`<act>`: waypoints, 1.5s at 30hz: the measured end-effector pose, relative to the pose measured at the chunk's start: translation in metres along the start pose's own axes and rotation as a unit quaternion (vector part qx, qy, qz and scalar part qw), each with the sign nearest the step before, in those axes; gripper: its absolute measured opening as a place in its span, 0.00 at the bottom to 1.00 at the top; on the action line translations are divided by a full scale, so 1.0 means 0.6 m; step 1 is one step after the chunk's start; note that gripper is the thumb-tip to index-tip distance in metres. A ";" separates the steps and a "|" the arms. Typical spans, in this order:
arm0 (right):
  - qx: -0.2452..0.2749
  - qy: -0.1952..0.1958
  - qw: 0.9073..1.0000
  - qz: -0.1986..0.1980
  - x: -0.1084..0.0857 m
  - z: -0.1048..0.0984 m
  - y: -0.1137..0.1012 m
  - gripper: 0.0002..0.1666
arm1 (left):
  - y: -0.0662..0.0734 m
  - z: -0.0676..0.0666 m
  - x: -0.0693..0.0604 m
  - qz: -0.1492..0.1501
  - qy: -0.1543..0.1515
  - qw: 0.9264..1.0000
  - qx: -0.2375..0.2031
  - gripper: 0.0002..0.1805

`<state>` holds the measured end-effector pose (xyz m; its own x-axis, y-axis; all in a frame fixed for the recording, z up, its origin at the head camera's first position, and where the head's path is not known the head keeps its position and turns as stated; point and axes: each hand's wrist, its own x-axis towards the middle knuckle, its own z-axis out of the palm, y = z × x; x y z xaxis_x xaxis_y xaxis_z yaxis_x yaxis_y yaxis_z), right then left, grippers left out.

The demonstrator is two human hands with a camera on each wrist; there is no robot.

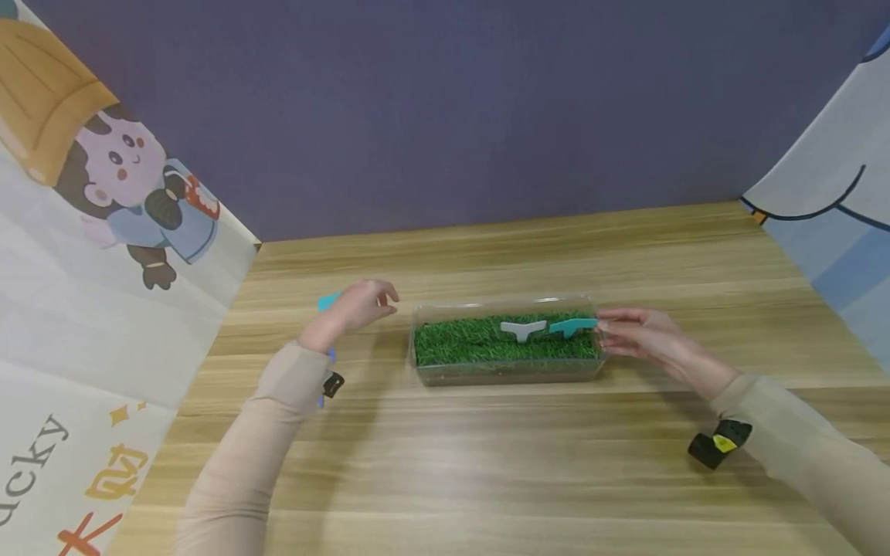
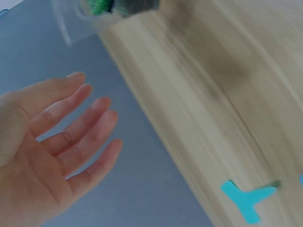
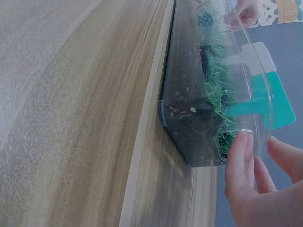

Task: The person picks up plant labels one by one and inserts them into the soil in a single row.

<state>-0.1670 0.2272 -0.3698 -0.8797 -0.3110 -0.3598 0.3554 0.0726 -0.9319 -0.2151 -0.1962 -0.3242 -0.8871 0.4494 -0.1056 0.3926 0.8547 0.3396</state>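
A long clear plastic planter box (image 1: 511, 378) holds dark soil and green grass (image 1: 459, 340). A white T-shaped plant label (image 1: 523, 330) and a teal T-shaped plant label (image 1: 572, 327) stand in the grass towards the right. My right hand (image 1: 640, 336) is at the box's right end, its fingers (image 3: 240, 156) fairly straight and against or close beside the clear end wall, near the teal label. To the left of the box, my left hand (image 1: 363, 303) hovers with nothing in it, fingers relaxed and apart in the left wrist view.
Another teal plant label (image 2: 246, 198) lies on the wooden table (image 1: 445, 463) by the left hand. Blue pieces (image 1: 331, 354) show partly beneath the left forearm. A dark blue wall (image 1: 473, 116) rises behind the table, with printed panels on both sides.
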 end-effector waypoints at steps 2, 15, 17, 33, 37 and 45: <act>-0.002 0.000 1.000 0.000 0.000 0.000 0.000 0.39 | -0.008 0.000 0.000 -0.001 0.001 1.000 0.002 0.13; -0.002 0.001 1.000 -0.002 0.000 0.001 0.000 0.39 | -0.057 0.007 -0.002 -0.060 -0.015 0.998 -0.007 0.14; 0.000 0.001 1.000 0.000 0.001 0.001 0.000 0.39 | -0.063 0.007 -0.004 -0.063 -0.014 0.998 -0.009 0.14; 0.000 0.006 1.000 0.001 -0.001 0.002 -0.002 0.38 | -0.109 0.014 -0.004 -0.084 0.004 0.996 -0.015 0.14; 0.006 0.008 1.000 0.001 -0.002 0.003 -0.002 0.37 | -0.122 0.016 -0.004 -0.100 0.005 0.995 -0.025 0.15; 0.001 0.006 1.000 0.002 -0.001 0.002 -0.002 0.39 | -0.144 0.016 -0.007 -0.136 0.006 0.988 -0.070 0.21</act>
<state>-0.1662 0.2262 -0.3683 -0.8819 -0.2984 -0.3649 0.3606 0.0715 -0.9300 -0.2432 -0.2695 -0.3620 -0.9582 0.2049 -0.1996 0.1034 0.8988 0.4260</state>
